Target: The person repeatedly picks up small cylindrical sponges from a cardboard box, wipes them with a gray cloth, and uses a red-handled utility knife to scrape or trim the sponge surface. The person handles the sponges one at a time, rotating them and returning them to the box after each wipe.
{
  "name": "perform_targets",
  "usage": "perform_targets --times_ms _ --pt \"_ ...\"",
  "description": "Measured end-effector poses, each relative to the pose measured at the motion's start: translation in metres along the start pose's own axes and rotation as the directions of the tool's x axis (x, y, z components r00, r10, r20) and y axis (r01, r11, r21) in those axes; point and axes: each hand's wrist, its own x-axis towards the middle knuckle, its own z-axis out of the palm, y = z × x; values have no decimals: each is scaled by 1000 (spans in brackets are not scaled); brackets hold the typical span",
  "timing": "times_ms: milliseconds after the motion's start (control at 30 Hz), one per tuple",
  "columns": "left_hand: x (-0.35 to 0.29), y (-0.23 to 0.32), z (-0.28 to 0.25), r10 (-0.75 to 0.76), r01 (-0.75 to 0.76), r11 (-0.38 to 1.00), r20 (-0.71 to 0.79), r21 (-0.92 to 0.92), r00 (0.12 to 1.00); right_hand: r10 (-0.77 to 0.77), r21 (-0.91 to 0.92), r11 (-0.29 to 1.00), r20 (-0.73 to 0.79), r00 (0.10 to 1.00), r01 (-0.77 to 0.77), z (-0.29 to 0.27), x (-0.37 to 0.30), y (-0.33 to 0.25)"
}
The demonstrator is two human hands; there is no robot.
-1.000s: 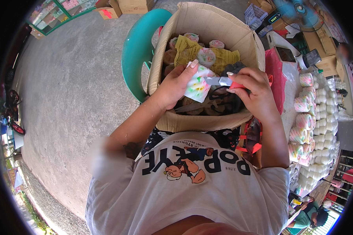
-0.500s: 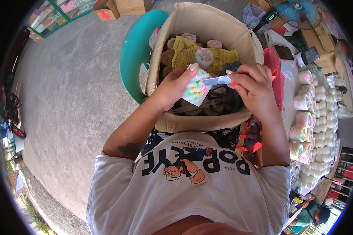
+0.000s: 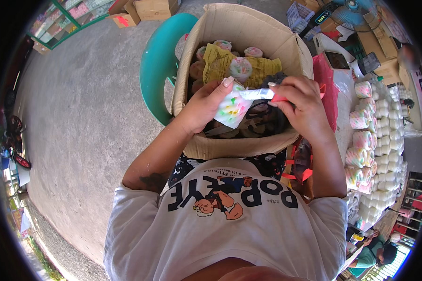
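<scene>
The white piece with coloured spots (image 3: 232, 108) was held over the open cardboard box (image 3: 239, 147), tilted, in the left hand (image 3: 206, 105), whose fingers gripped its upper left side with the thumb on top. The right hand (image 3: 301, 100) had its fingers closed around the red handle of a knife (image 3: 259, 94), its blade pointing left across the piece's right edge; whether it had cut in could not be told. Below, inside the box, a yellow printed sheet (image 3: 214, 61) lay among similar round pieces (image 3: 253, 52). A teal chair (image 3: 154, 70) stood just left of the box; to the right, white and multicoloured rolls (image 3: 362, 140) stood in rows on a worktop (image 3: 344, 122).
</scene>
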Motion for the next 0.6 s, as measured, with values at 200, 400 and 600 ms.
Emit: perform_targets --times_ms 200,400,600 --pt "-1 2 0 -6 7 998 13 -59 1000 71 169 983 -13 997 -68 -9 -2 7" --pt "-6 6 0 0 11 980 56 -200 998 226 478 839 130 966 -260 -3 -7 4" --pt "-6 21 1 80 -46 855 44 -516 996 191 494 852 13 982 -172 6 -15 -6"
